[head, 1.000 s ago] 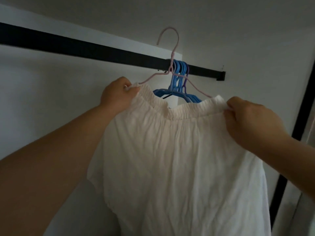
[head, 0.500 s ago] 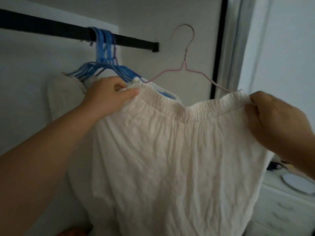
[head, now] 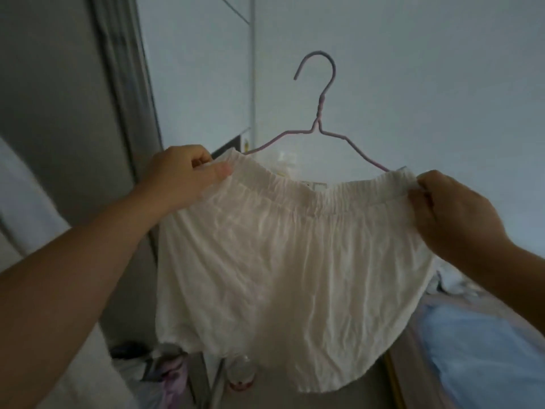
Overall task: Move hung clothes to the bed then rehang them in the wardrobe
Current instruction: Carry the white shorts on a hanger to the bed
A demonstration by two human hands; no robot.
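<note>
White crinkled cotton, a short garment (head: 283,261) with an elastic waistband, hangs in the air in front of me on a thin pink wire hanger (head: 320,134). My left hand (head: 182,172) pinches the left end of the waistband, thumb on the front and fingers curled behind. My right hand (head: 451,211) grips the right end in the same way, fingers closed around the cloth and, I think, the tip of the hanger.

The hanger hooks on nothing; I carry it free. I judge that this piece is on its way to the bed (head: 483,349), whose blue cover shows low on the right. It is not laid down yet, and the rehanging is all left to do.

The waistband runs left to right, almost level, and this is the long axis. The hook points up, the hem hangs down. Below, near the floor, lie some bags (head: 147,376), blurred.
</note>
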